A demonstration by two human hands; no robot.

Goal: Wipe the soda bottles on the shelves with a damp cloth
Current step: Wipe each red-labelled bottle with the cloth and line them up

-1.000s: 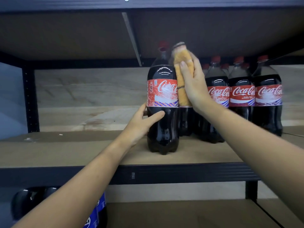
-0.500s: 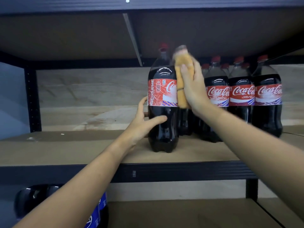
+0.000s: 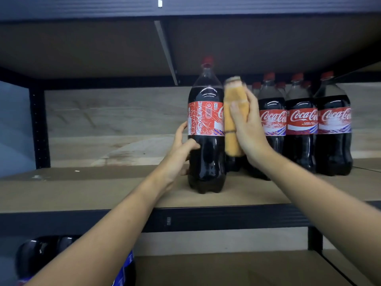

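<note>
From the head camera: on the shelf [image 3: 123, 195], the left hand [image 3: 181, 149] grips a cola bottle [image 3: 206, 153], now turned so its label's back faces out, while the right hand [image 3: 250, 131] holds an orange cloth [image 3: 232, 124] against the bottle's side, lower than a second ago; unwiped bottles [image 3: 301, 129] wait beyond the right hand.

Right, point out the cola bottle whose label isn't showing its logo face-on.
The front bottle, held by the left hand. Its label shows "RECYCLE ME" sideways, while the three to the right show the logo.
</note>
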